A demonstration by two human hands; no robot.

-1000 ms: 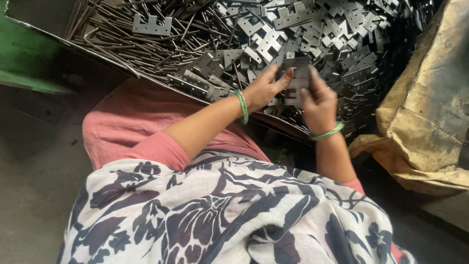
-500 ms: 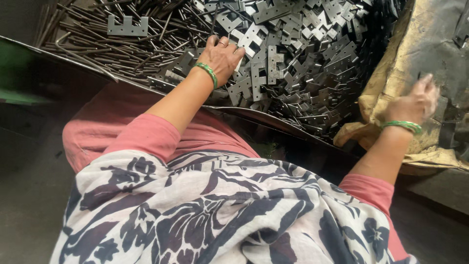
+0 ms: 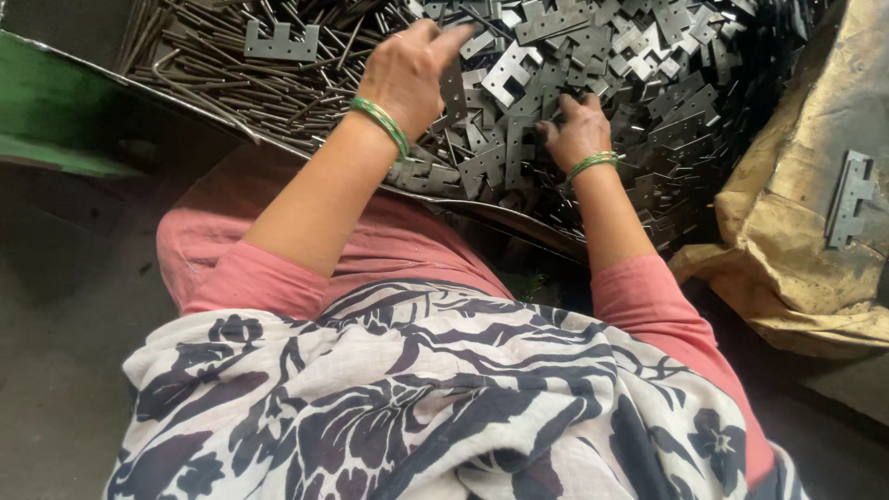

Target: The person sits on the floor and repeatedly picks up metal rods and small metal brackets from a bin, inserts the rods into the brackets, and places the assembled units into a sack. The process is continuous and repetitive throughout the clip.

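L hand (image 3: 412,69) raised over the pile of stamped metal brackets (image 3: 593,65), fingers loose, gripping nothing. R hand (image 3: 576,130) palm-down, fingers dug into pile; grip can't tell. 1 bracket (image 3: 850,199) alone on tan sack (image 3: 806,278). Rods (image 3: 213,74) left: uncountable.

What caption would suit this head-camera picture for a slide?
Both hands, left hand and right hand, reach into a heap of flat metal plates beside thin rods.

Green bangles (image 3: 381,122), grey metal plates (image 3: 667,65)
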